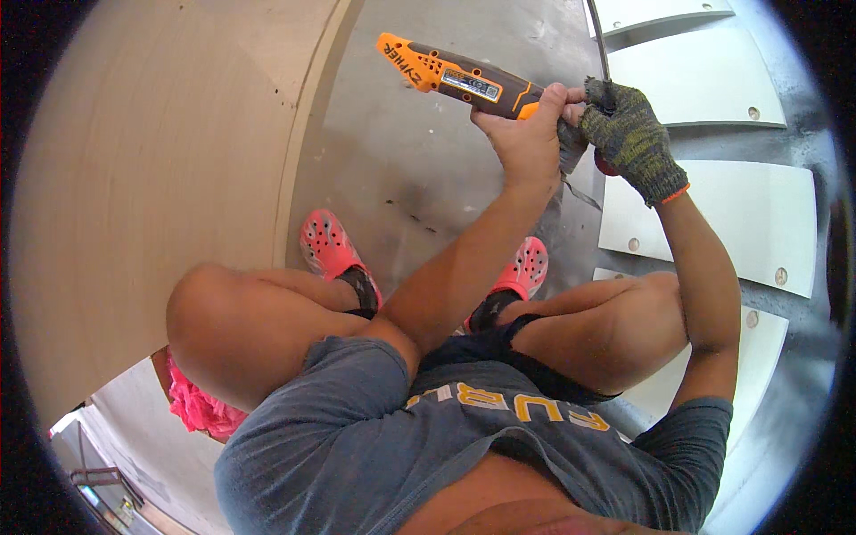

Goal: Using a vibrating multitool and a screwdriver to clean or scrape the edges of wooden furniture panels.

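My bare left hand (526,138) is wrapped round one end of a slim orange-and-black power tool (473,80). Its vented orange end points to the far left; the end by my hands is partly hidden. My right hand (635,138), in a grey-green knitted glove with an orange cuff, is closed round a thin dark rod or cord (600,40) that runs up past the top of the view. Both hands meet at the tool's right end. Beneath the glove, part of a dark grey piece (571,147) and a bit of red show; I cannot tell what they belong to.
At the left stands a large pale wooden panel (169,152). White curved panels (713,223) with round fittings line the right side above a grey, smudged floor (366,160). My feet wear pink clogs (328,242). Pink crumpled material (201,401) lies by my left knee.
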Demonstrator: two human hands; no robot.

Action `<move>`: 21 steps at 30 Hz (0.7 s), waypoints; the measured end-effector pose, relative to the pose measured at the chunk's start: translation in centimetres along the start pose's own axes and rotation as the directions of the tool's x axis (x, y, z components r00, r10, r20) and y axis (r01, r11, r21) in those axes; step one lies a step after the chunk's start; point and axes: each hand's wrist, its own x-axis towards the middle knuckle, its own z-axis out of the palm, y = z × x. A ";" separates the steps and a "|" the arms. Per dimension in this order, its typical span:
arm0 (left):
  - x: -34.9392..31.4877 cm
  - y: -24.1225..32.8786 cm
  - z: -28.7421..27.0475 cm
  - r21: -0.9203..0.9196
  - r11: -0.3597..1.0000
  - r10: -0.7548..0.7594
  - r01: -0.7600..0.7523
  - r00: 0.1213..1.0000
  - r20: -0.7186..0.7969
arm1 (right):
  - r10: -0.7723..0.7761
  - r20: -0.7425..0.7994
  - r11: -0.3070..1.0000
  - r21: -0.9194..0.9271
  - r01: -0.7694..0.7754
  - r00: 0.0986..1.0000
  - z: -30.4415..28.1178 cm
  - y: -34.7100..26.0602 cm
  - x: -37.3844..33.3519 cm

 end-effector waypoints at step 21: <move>0.2 -1.1 -1.1 0.103 0.992 0.087 -0.069 0.980 -0.180 | -0.028 -0.054 0.973 -0.229 0.015 0.998 0.3 -1.7 -0.5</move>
